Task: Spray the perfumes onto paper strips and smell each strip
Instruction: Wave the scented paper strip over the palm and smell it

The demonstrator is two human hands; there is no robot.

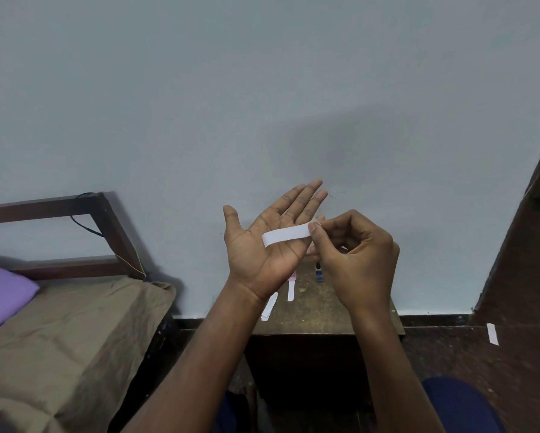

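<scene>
Pinching a white paper strip (pixel 286 235) across the flat, released left hand (pixel 264 242), the right hand (pixel 353 254) fingers suggest mid-task: strips (pixel 290 289) lie on the counter (pixel 325 320), one on the floor (pixel 492 333).

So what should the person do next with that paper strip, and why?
Probably lift the paper strip toward the nose to smell it. The right hand already pinches one end, and the strip lies across the open left hand, with no bottle held. I can't tell whether it has been sprayed; if not, reaching for the small bottle on the table comes first.
</scene>
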